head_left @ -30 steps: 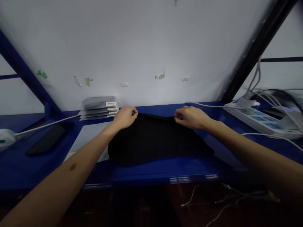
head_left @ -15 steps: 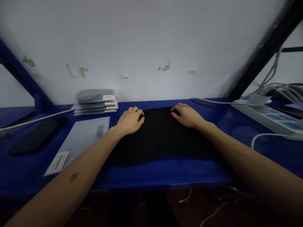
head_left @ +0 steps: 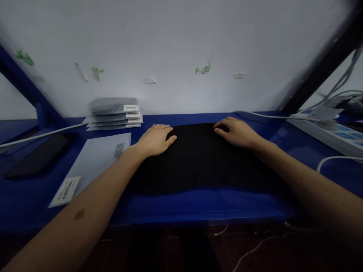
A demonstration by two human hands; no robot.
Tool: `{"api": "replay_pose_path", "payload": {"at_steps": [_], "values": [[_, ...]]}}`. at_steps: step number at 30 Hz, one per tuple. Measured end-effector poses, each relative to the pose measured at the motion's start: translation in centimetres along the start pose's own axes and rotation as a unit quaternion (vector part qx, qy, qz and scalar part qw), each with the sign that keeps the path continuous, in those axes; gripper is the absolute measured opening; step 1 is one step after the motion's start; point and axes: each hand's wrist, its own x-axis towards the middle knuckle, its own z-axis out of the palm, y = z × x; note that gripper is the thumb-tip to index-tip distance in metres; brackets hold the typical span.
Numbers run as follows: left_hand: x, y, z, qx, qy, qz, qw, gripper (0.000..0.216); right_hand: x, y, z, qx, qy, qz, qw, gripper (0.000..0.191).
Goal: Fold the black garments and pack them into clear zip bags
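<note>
A piece of black cloth is spread on the blue tabletop, its front edge a little wavy. My left hand rests flat on the cloth's left side, open, with the thumb apart from the stretched fingers. Over the far right part of the cloth, my right hand has its fingers curled; thumb and index tips come nearly together on the black cloth. The cloth's right end is partly hidden under my right forearm.
A stack of grey packets with labels stands at the back left against the wall. Nearer lie a flat grey packet and a dark phone-like slab. At right are a white power strip and cables.
My left hand has flattened and its thumb has spread away from the fingers. My right hand stays curled at the cloth's far right. The view has tilted slightly downward.
</note>
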Motion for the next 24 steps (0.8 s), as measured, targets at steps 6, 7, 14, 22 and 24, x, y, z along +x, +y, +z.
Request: {"api": "replay_pose_path", "payload": {"at_steps": [6,7,14,22,24], "values": [[-0.38,0.45,-0.48,0.003,0.016,0.008,1.0,0.049,-0.21,0.06,-0.1,-0.004,0.04,0.0,0.999,0.027],[-0.44,0.5,-0.58,0.001,0.035,0.01,0.999,0.047,-0.21,0.11,-0.17,-0.007,0.047,0.0,0.999,0.027],[-0.5,0.37,-0.73,0.021,0.076,0.015,0.997,0.031,-0.17,0.44,-0.17,-0.026,0.023,0.015,0.999,0.03],[-0.55,0.4,-0.74,0.021,0.069,0.006,0.997,0.03,-0.15,0.65,-0.12,-0.027,0.005,0.012,1.0,0.029],[-0.55,0.36,-0.76,0.019,0.064,0.006,0.998,0.031,-0.18,0.63,-0.14,-0.023,0.002,0.016,1.0,0.03]]}}
